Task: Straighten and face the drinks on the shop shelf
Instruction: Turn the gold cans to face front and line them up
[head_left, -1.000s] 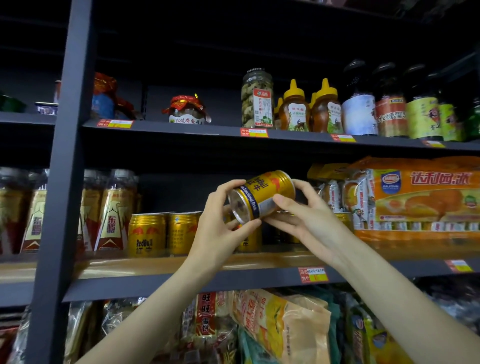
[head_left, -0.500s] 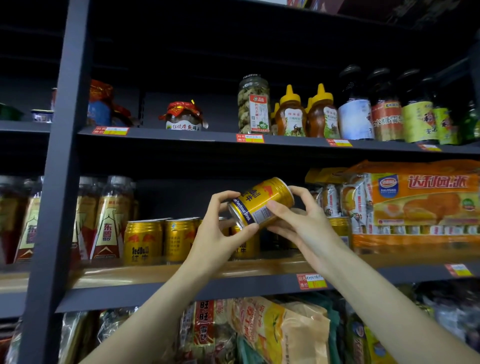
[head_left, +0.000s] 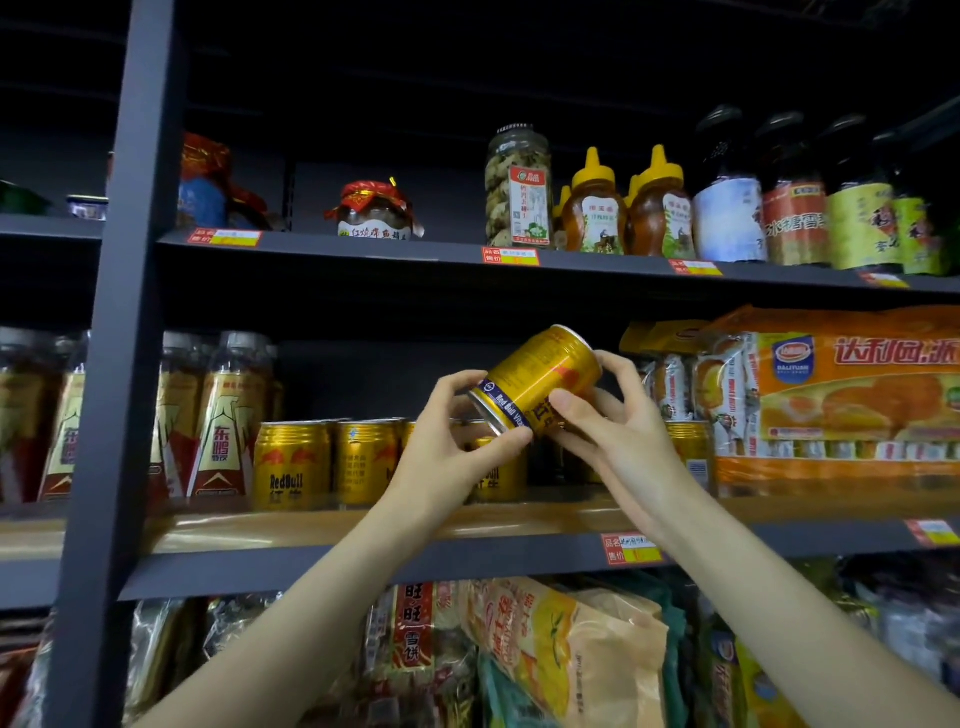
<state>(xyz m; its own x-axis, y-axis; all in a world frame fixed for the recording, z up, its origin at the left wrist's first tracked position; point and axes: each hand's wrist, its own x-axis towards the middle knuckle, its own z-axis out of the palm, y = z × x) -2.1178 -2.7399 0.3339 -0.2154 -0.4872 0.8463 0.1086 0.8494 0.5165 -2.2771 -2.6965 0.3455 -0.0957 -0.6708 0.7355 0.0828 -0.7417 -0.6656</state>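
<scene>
The gold can (head_left: 537, 382) is held in the air in front of the middle shelf (head_left: 363, 558), above the row of cans standing there, and it is tilted: its bottom rim points down and to the left toward the camera, its top up and to the right.

At the far left of that shelf stand tall clear bottles with red and gold labels (head_left: 221, 447), on both sides of the dark upright post (head_left: 119, 364). Just to their right stands a gold can with its "RedBull" label facing forward (head_left: 292, 465), and touching it a second gold can turned so that small print faces out (head_left: 366, 462). More gold cans stand behind the hands, partly hidden.

The left hand (head_left: 447, 457) grips the lower end of the tilted can, thumb curled under the rim and fingers arched over the top of it. The right hand (head_left: 618, 421) holds the can's right side, thumb pressed on the label near the blue band and fingers curled round the upper end.

Right of the hands another gold can (head_left: 693, 452) stands on the shelf, just beside a large orange pack of cakes (head_left: 852, 395). On the shelf above are a jar, two honey bottles (head_left: 623, 208) and dark bottles.
</scene>
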